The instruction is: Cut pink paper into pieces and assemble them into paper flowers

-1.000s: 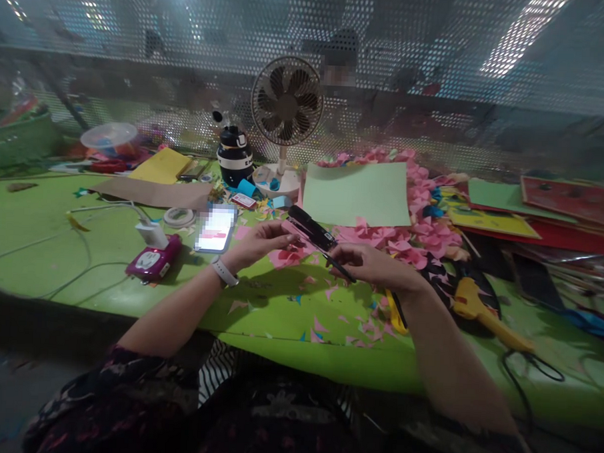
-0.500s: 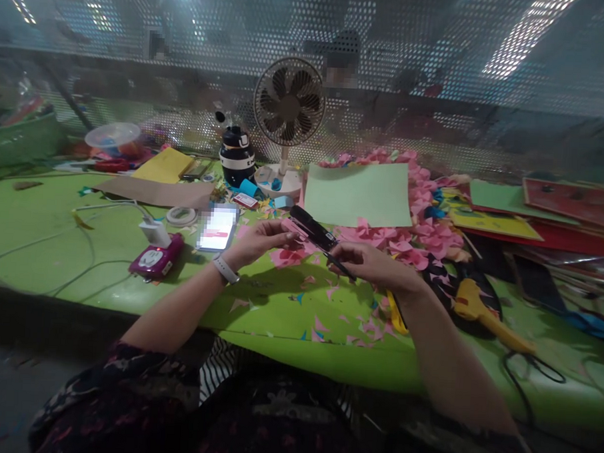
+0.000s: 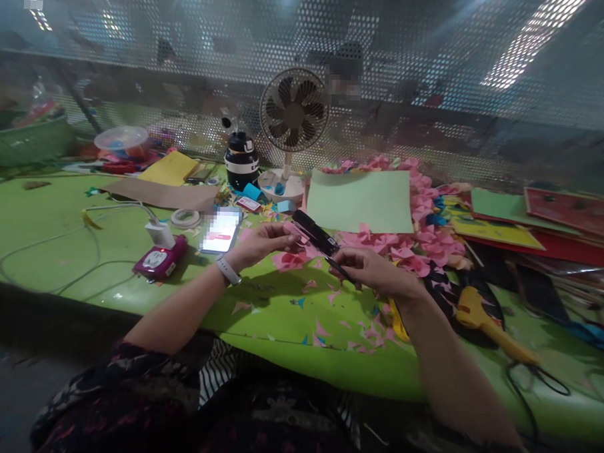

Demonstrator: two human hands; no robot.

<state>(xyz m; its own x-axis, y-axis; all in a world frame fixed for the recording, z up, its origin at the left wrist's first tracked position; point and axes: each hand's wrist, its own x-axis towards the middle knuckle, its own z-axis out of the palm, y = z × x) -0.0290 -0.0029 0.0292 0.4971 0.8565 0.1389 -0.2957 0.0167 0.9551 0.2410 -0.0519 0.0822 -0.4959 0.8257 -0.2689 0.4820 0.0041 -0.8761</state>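
My right hand (image 3: 357, 266) is closed around the lower end of a black stapler (image 3: 316, 234), which points up and to the left above the table. A small white label shows on its side. My left hand (image 3: 261, 245), with a pale watch strap on its wrist, pinches a pink paper piece (image 3: 298, 230) at the stapler's left side. How far the paper sits between the stapler's jaws is too small to tell. Beneath my hands lie pink cut-paper shapes (image 3: 288, 261) and small scraps.
A pale green sheet (image 3: 360, 199) rests on a pink paper pile. Behind stand a fan (image 3: 294, 112) and a black bottle (image 3: 242, 164). At left are a lit phone (image 3: 222, 230), a tape roll (image 3: 185, 218) and a purple power socket (image 3: 161, 257); at right, a yellow glue gun (image 3: 483, 318).
The whole view has shifted slightly, so the scene sits a little lower and further right. Both hands keep nearly the same pose, with the stapler and pink paper still held.
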